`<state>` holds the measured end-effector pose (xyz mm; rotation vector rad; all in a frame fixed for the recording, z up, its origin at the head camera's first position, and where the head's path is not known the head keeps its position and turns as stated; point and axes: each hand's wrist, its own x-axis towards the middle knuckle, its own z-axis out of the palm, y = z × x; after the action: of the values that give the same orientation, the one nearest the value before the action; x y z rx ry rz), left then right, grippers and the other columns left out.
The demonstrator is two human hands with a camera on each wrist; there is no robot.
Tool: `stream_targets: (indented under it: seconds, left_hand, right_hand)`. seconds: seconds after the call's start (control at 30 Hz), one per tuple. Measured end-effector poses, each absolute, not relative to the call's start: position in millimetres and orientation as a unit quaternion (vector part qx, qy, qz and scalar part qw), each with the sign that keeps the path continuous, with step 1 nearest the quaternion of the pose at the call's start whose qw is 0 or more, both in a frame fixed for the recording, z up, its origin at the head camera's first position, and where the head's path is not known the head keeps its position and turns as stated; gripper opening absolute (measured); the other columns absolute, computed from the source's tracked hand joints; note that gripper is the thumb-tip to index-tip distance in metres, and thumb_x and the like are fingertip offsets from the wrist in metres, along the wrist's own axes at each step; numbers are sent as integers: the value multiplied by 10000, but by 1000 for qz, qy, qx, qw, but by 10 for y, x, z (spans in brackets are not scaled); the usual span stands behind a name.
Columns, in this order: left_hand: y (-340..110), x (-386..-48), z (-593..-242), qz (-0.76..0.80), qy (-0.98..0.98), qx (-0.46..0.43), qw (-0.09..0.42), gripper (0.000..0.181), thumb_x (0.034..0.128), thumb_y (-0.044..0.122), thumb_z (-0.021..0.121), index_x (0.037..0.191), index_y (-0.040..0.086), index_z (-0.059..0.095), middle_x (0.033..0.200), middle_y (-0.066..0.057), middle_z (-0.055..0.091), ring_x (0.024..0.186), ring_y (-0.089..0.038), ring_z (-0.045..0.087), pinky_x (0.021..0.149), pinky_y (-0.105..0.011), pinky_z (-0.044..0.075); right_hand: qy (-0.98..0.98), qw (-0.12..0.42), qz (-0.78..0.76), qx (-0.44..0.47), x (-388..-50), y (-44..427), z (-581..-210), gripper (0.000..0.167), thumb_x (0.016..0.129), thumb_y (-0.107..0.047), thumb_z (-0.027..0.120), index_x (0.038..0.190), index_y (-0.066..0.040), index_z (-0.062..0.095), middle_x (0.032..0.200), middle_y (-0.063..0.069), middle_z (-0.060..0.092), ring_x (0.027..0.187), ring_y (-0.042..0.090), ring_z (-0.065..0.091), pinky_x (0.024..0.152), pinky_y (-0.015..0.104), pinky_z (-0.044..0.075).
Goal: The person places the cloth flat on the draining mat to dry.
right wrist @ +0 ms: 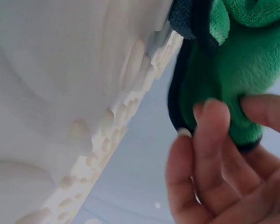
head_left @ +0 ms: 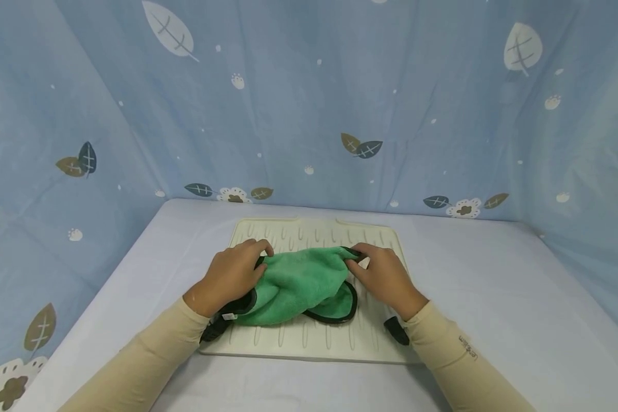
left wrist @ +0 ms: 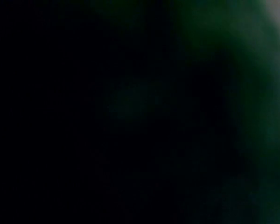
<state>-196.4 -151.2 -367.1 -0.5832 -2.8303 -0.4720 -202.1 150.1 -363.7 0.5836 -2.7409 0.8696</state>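
A green cloth (head_left: 301, 280) with a black edge is stretched between both hands over a cream ribbed mat (head_left: 304, 343). The left hand (head_left: 232, 274) pinches its upper left corner in the head view. At the upper right corner, the right hand (head_left: 383, 274) grips the black edge between thumb and fingers. In the right wrist view that hand (right wrist: 224, 177) holds the cloth (right wrist: 256, 60) from below with curled fingers. A lower flap of cloth hangs onto the mat. The left wrist view is almost wholly dark, with blurred green cloth (left wrist: 256, 60) at its right.
The mat lies on a table with a white cover (head_left: 474, 286). Behind and at both sides hangs a blue curtain (head_left: 298, 103) with leaf and flower prints. Black straps (head_left: 396, 331) are at both wrists.
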Motion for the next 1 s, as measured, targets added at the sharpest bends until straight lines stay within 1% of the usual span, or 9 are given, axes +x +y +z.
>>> stream_targets:
  seconds: [0.13,0.2,0.37,0.57,0.63,0.7,0.83,0.9,1.0]
  left_hand:
    - [-1518,-1974,-3647,-168,-956,-199,136,212,920,104,711,1121,162,673,929,-54,649,489,-109,404,428,-258,326]
    - [-1520,-1977,-3632,-170,-954,-199,149,214,925,101,705,1125,175,683,924,-49,632,474,-103,384,424,-253,316]
    - [-1535,-1995,-3608,-179,-941,-210,196,231,921,79,709,1130,177,728,864,-41,568,449,-97,333,420,-249,296]
    - [-1576,-2016,-3616,-193,-930,-216,228,235,916,78,716,1130,169,747,841,-21,536,462,-77,313,422,-239,291]
    - [-1581,-2025,-3606,-196,-925,-221,238,231,910,79,724,1122,167,752,844,-15,542,464,-68,313,423,-234,291]
    - [-1580,-2039,-3596,-199,-922,-226,243,233,906,80,729,1120,169,756,860,-6,563,470,-58,320,427,-232,293]
    - [-1572,-2073,-3580,-205,-924,-228,230,245,904,82,731,1131,168,758,909,-4,615,486,-51,355,443,-231,315]
    - [-1571,-2102,-3564,-203,-926,-225,224,248,903,79,730,1134,166,758,942,-13,645,507,-61,408,463,-238,348]
    - [-1580,-2168,-3537,-199,-929,-221,218,252,905,44,719,1131,149,757,1001,-35,685,580,-115,541,517,-274,427]
  right_hand:
    - [-917,149,325,178,-2014,1511,-3596,260,930,-91,627,1178,-80,704,1043,108,743,448,53,448,429,249,387]
    - [-910,164,341,168,-2010,1521,-3569,295,922,-56,586,1190,-91,702,1057,123,737,439,67,435,415,258,368]
    - [-902,203,345,163,-2035,1543,-3522,254,934,-47,573,1135,-98,720,983,110,741,462,75,467,426,259,371]
    - [-895,233,340,168,-2066,1543,-3527,178,955,-92,623,1094,-52,725,879,100,745,540,89,566,475,246,428]
    - [-892,232,348,169,-2071,1546,-3520,171,963,-99,624,1094,-41,718,839,92,745,563,106,598,489,247,448]
    - [-889,217,366,168,-2075,1551,-3513,170,976,-100,612,1103,-39,706,810,91,746,568,129,629,483,256,464]
    - [-883,177,405,157,-2103,1574,-3505,179,992,-83,577,1127,-24,680,834,140,756,567,170,679,465,266,484]
    - [-886,171,404,152,-2131,1584,-3485,188,991,-79,572,1134,-22,679,884,165,758,584,190,698,468,265,488]
    - [-899,171,377,146,-2199,1584,-3441,206,985,-94,574,1146,-32,688,946,167,758,592,187,690,465,267,467]
